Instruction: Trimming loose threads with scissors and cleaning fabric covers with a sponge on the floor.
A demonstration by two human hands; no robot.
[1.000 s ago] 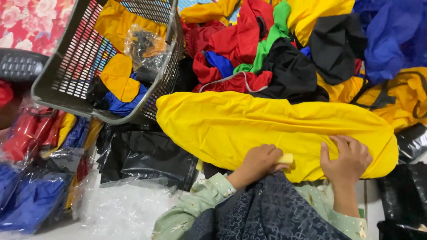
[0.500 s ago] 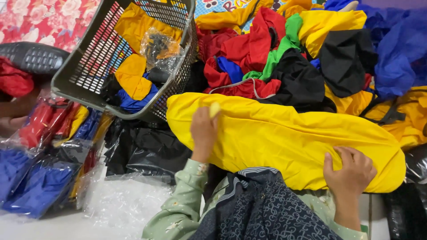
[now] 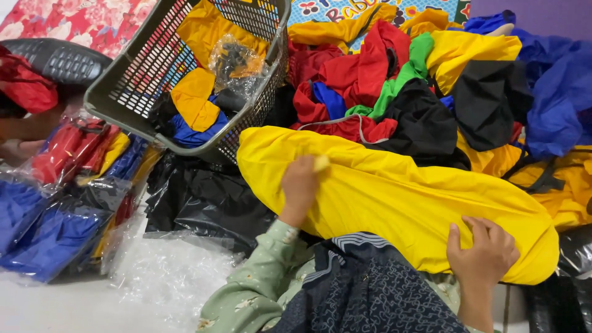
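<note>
We see a long yellow garment (image 3: 394,197) stretched across our lap, lying from the grey plastic basket (image 3: 148,86) on the left toward the lower right. Our left hand (image 3: 302,185) rests on its upper left part, the grip closed on a pinch of the yellow fabric that shows at the fingertips. Our right hand (image 3: 484,253) lies flat on the garment's lower right end, fingers spread wide and holding nothing.

Beyond the garment sits a heap of clothes (image 3: 431,86) in red, black, green, blue and yellow. The tilted basket holds yellow and blue pieces and a clear bag. Left of us, packed garments in clear plastic bags (image 3: 68,203) lie on the floor, beside a black plastic bag (image 3: 197,197).
</note>
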